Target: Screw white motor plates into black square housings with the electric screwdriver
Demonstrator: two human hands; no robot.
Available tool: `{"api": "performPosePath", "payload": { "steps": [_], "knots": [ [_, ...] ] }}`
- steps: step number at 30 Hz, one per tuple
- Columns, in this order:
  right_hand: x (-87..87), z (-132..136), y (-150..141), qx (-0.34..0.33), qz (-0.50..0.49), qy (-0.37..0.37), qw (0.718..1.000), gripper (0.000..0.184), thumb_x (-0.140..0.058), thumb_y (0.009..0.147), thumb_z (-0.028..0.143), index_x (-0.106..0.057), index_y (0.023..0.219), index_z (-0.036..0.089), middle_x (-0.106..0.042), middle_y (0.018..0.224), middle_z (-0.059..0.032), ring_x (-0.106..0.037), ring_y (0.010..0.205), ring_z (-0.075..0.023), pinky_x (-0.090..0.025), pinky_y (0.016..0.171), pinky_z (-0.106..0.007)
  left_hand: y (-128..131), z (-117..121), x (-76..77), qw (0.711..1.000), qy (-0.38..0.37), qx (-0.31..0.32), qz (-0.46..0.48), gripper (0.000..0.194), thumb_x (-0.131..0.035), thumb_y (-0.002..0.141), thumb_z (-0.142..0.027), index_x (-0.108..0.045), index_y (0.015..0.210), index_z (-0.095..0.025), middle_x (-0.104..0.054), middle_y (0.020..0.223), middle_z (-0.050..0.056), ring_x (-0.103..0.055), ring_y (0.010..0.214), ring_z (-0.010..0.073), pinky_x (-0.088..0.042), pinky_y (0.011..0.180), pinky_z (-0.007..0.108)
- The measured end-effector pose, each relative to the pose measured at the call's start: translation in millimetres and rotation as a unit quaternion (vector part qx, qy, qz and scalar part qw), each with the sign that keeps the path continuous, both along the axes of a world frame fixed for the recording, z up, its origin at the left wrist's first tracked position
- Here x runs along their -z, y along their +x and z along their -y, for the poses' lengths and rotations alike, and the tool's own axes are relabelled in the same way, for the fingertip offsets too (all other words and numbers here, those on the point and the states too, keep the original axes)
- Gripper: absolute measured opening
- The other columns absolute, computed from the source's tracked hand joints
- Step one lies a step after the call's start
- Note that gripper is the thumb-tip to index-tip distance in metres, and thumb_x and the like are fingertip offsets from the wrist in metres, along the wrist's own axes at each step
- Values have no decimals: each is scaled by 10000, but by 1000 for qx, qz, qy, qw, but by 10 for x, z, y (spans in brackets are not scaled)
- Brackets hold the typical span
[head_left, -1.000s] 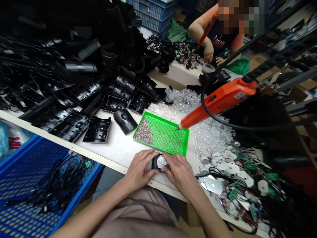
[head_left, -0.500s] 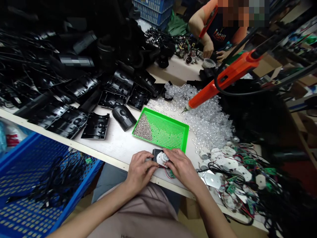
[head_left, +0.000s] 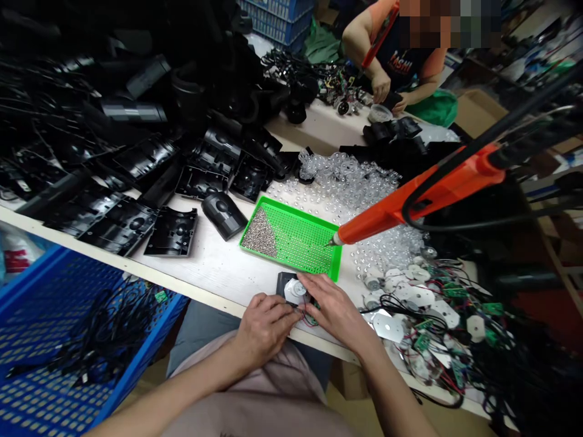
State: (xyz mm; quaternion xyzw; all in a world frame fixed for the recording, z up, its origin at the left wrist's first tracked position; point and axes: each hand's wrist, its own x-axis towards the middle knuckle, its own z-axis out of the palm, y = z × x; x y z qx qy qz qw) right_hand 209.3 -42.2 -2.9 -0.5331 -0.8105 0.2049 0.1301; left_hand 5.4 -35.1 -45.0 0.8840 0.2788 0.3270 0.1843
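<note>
Head view: right hand (head_left: pixel 336 311) clasps the black casing (head_left: pixel 283 280), white disc (head_left: pixel 295 292) just left of its fingertips; left hand (head_left: pixel 265 326) bunches bodyward, its grip on wires hard to tell.

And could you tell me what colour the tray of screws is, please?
The tray is bright green, clearest in the head view.
</note>
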Motion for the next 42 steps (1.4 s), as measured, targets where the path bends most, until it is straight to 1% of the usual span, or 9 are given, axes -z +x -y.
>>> {"api": "performPosePath", "payload": {
  "steps": [8,11,13,18,20,24,30,37,42],
  "knots": [
    [122,75,-92,21,7,77,997,572,-457,885,57,-399,1433,209,-590,1352,-100,-557,1218,-235,-506,1021,-445,-13,-109,-12,999,-25,-3,34,302,-520,905,-140,-628,1168,-244,-720,982,46,-628,953,190,-449,825,344],
    [155,129,-90,31,-20,91,995,589,-455,905,83,-336,1469,204,-546,1402,-103,-527,1262,-226,-489,1037,-437,11,-268,-38,997,-59,-55,20,377,-555,915,-249,-548,1290,-206,-658,1163,109,-587,1086,245,-453,916,400],
    [145,197,-72,69,-65,106,990,540,-483,917,128,-371,1442,193,-559,1382,-110,-518,1267,-225,-495,1017,-425,39,-378,-52,996,-79,-42,-24,459,-567,915,-322,-496,1353,-204,-606,1277,131,-551,1167,280,-443,953,440],
    [106,470,-104,224,-93,142,960,140,-520,937,209,-655,974,220,-729,902,-45,-651,869,-193,-489,790,-358,66,-506,-48,993,-92,-11,-71,430,-550,930,-307,-509,1351,-228,-626,1272,118,-572,1160,272,-445,928,438],
    [128,554,-180,233,-43,146,961,142,-546,933,266,-659,873,205,-719,802,-37,-633,770,-186,-430,738,-351,59,-508,-44,993,-90,-13,-82,430,-560,927,-311,-517,1347,-231,-639,1259,112,-578,1152,268,-443,926,427],
    [216,593,-366,232,28,144,962,163,-548,935,313,-659,931,195,-693,755,-35,-598,745,-191,-368,744,-357,74,-477,-43,989,-84,-50,-109,406,-579,915,-354,-553,1306,-248,-649,1250,95,-597,1118,269,-449,903,421],
    [331,534,-520,253,-2,135,958,212,-491,945,186,-613,772,199,-634,685,-9,-551,705,-172,-350,717,-337,156,-351,-48,983,-90,-110,-116,365,-553,928,-347,-565,1279,-247,-655,1212,87,-593,1107,260,-453,871,407],
    [332,520,-315,194,4,149,970,187,-506,937,157,-661,846,209,-645,691,-9,-542,697,-175,-351,671,-334,161,-310,-48,982,-99,-113,-113,371,-540,936,-333,-551,1294,-236,-629,1252,99,-568,1145,271,-442,889,422],
    [220,449,-15,218,-38,141,965,195,-502,948,204,-657,1065,196,-718,927,-52,-609,861,-199,-431,764,-362,143,-369,-51,982,-108,-101,-114,495,-585,909,-338,-457,1379,-248,-607,1274,102,-554,1161,273,-434,924,444]
  ]
}}
